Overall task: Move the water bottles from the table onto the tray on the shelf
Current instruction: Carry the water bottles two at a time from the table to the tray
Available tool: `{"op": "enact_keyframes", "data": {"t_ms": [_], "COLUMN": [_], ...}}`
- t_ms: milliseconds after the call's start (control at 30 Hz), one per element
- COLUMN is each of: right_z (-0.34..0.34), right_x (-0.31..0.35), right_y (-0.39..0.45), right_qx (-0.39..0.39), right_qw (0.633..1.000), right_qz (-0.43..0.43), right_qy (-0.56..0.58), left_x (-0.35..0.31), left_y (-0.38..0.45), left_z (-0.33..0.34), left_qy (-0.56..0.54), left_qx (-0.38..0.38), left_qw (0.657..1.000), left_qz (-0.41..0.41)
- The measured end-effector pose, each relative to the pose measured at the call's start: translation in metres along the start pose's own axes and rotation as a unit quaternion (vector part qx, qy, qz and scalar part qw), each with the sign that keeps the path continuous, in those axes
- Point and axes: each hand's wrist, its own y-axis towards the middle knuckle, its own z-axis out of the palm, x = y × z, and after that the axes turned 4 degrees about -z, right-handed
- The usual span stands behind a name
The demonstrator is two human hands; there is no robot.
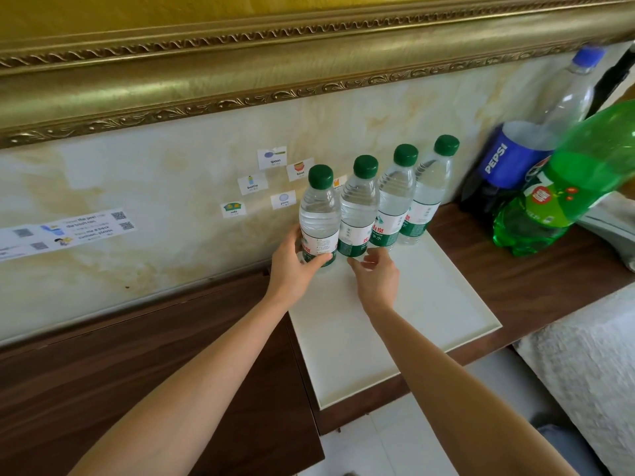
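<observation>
Head view: 4 water bottles with green caps stand upright in a row at the far edge of the white tray, which lies on the dark wooden shelf. Left hand grips the leftmost bottle low on its label, fingers curled round it. Right hand sits just below the 2nd bottle, fingers loosely curled, holding nothing. A Pepsi bottle and a green bottle stand to the right.
</observation>
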Motion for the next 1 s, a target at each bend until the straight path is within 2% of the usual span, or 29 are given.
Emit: {"op": "enact_keyframes", "data": {"t_ms": [433, 600, 667, 833, 1000], "right_z": [0.001, -0.007, -0.015, -0.036, -0.042], "right_x": [0.005, 0.003, 0.003, 0.005, 0.022], "right_y": [-0.001, -0.001, -0.004, -0.015, -0.039], "right_qx": [0.000, 0.032, 0.049, 0.169, 0.319], "right_qw": [1.000, 0.998, 0.996, 0.981, 0.922], "right_qz": [0.018, 0.036, 0.025, -0.075, -0.217], "right_qy": [-0.009, 0.051, 0.066, 0.054, -0.022], "left_x": [0.002, 0.001, 0.000, -0.013, -0.013], "left_y": [0.004, 0.001, -0.005, -0.047, -0.135], "left_z": [-0.002, -0.006, -0.013, -0.036, -0.065], "left_qy": [0.003, 0.019, 0.015, 0.038, 0.153], "left_qx": [0.017, 0.044, 0.033, -0.015, -0.064], "left_qw": [1.000, 0.998, 0.998, 0.989, 0.971], "left_qz": [-0.004, -0.029, -0.057, -0.140, -0.170]}}
